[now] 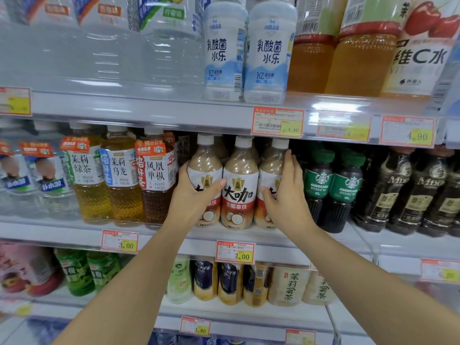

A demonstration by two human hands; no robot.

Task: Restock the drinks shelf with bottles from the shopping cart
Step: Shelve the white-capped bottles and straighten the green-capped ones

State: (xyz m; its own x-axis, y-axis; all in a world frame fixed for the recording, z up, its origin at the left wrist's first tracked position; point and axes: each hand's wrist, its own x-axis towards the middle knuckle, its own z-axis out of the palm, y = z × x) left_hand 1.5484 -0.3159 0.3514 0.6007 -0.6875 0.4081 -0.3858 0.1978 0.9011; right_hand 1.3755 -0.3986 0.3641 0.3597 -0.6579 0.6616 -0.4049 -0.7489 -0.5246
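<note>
Three beige coconut latte bottles with white caps stand side by side on the middle shelf [239, 234]. My left hand [193, 199] grips the left bottle [205, 168], thumb across its label and fingers behind it. My right hand [286, 192] wraps the right bottle [271, 168], fingers up along its right side and thumb on its front. The middle bottle [240, 183] stands untouched between them. The shopping cart is out of view.
Yellow and brown tea bottles [122, 175] crowd the left of the latte row; green-labelled dark coffee bottles [331, 188] stand tight on the right. White yoghurt drink bottles [245, 51] sit on the shelf above. Price tags [235, 252] line the shelf edges, with more bottles below.
</note>
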